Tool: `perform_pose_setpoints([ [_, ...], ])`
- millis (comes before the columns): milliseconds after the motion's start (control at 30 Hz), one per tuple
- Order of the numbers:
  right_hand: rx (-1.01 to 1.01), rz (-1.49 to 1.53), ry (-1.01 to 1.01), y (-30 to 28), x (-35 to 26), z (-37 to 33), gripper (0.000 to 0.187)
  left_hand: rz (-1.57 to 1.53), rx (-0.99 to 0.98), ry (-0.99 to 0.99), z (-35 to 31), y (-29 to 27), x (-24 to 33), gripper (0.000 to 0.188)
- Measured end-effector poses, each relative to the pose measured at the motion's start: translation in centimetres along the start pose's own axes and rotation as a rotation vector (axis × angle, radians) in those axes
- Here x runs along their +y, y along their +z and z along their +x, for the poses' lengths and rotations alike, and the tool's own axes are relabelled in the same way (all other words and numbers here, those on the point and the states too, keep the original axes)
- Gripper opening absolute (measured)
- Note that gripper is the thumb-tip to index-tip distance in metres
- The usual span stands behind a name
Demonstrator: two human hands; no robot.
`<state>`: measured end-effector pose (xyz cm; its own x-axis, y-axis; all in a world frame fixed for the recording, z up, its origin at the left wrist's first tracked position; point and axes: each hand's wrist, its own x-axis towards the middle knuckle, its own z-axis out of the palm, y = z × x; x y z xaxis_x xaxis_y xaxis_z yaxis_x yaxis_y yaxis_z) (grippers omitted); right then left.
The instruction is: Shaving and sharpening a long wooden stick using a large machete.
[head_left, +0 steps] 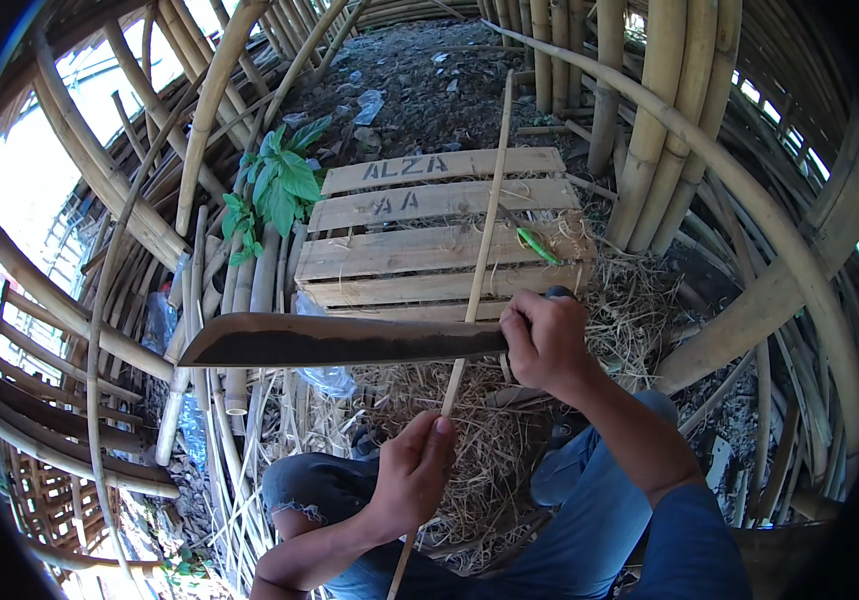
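The bamboo strip (489, 220) slants up the middle of my view, its far end out past the wooden crate (379, 262) and its near end dropping between my knees. The fingers of my left hand (412, 475) are closed round it, thumb lying along the strip, just below the machete (344, 342). My right hand (546, 338) grips the handle in a full fist, and the blade crosses the strip almost level, tip to my left; whether it bites or merely lies against it, I cannot tell.

To work this well, I'd hold the blade at a shallow angle, press lightly and stroke away from the left thumb — it sits close to the steel, so a lower hold would be safer. A steady strip matters more than force.

Around me lie straw (634, 320), a small green object (539, 247) on the crate, a leafy plant (284, 185) and upright bamboo poles (674, 130).
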<state>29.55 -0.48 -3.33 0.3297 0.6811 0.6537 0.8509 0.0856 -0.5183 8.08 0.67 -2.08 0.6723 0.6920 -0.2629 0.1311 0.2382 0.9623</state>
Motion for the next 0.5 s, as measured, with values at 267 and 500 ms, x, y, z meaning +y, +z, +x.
perform_pose_setpoints([
  [267,0.084,0.018,-0.161,-0.4,-0.4,0.2,0.016,-0.065,-0.024,-0.069,-0.8,0.4,0.1,0.029],
  [500,0.099,-0.052,-0.212,-0.4,-0.9,-0.1,0.014,-0.091,-0.04,-0.09,-0.4,0.4,-0.3,0.028],
])
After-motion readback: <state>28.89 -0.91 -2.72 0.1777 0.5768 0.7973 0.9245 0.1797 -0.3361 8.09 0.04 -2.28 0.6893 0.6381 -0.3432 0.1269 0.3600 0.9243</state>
